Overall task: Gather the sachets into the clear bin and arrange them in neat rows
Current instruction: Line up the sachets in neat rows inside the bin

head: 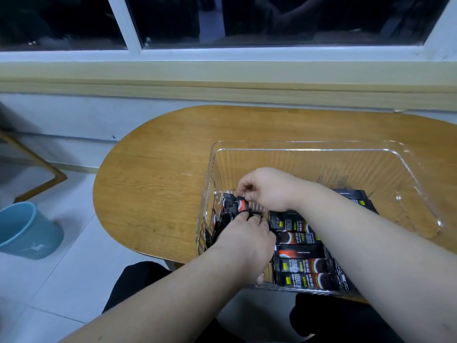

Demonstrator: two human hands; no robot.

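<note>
Where the right grip [267, 189] stands: at 9 o'clock inside the clear bin [309, 144], fingers curled together and pinching the top edge of one of the upright sachets [228, 206].
Left grip [247, 240]: just at 6 o'clock of the right one, fingers bent down onto the same standing bundle and closed on it; the thumb's part in the hold is hidden.
Upright sachets: dark packets on end against the bin's 9 o'clock wall, some tilted, not yet squared up.
Flat row [303, 253]: sachets lying side by side from the bin's middle toward 6 o'clock, long edges touching; it looks orderly.
Far sachets [359, 200]: more dark packets near 3 o'clock, partly behind the right forearm; their order cannot be told.
Done, as I judge it: gathering looks finished, since every sachet in view lies inside the bin, and one row is laid.
Left to do: set the standing bundle into a row; the bin's 12 o'clock half holds none.
Table [160, 181]: oval, wood-grain, with the bin on its 4 o'clock part by the person's edge.
Room: dark window [272, 21] at 12 o'clock above a pale sill [222, 73]; tiled floor [61, 280]; blue bucket [27, 231] at 8 o'clock of the table.
</note>
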